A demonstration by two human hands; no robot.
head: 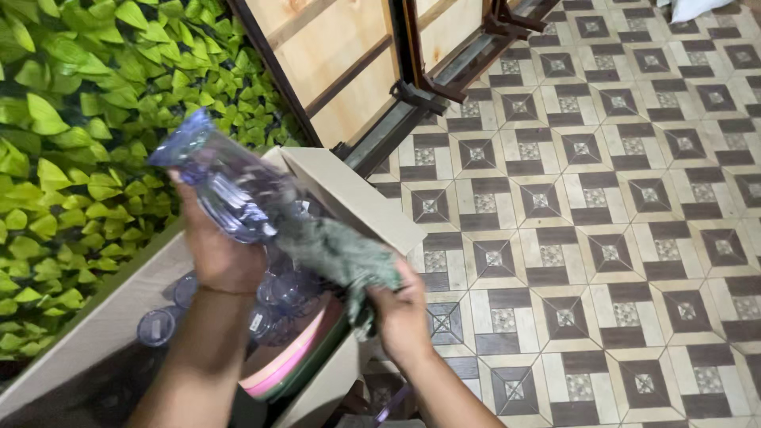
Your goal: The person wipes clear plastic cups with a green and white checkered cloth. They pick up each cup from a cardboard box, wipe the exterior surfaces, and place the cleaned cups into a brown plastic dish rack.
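Observation:
My left hand [218, 250] grips a clear bluish-purple plastic tumbler [218, 182], tilted with one end pointing up and left. My right hand [400, 313] clutches a crumpled grey-green cloth [341, 250] that is pressed against the tumbler's lower end. Both hands hover over an open cardboard box [357, 198]. Inside the box lie several more clear purple tumblers [158, 325] and a stack of pink and green plates [293, 364].
A wall of green artificial leaves [87, 119] fills the left. A wooden panel on a dark metal frame [372, 55] leans behind the box. Patterned brown and white floor tiles [602, 214] spread across the right.

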